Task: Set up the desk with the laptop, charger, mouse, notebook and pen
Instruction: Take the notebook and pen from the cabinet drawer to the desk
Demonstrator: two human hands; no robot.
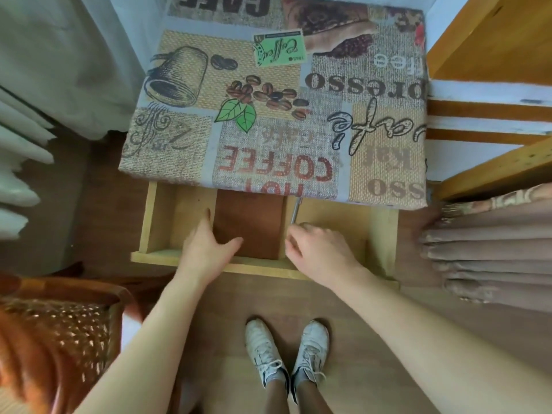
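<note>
Reaching into open drawer (167, 216): left hand (206, 243) spread on notebook (251, 222), right hand (316, 249) curling loosely beside pen (295, 210); lifting both onto surface (179, 150) judged next.

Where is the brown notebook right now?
In the head view, the brown notebook lies in the open drawer under the desk's front edge, near the middle. The left hand touches its left edge, and a pen lies just to its right.

Brown notebook (249, 224) lies flat in drawer, apparently a pen (296, 210) beside it.
</note>
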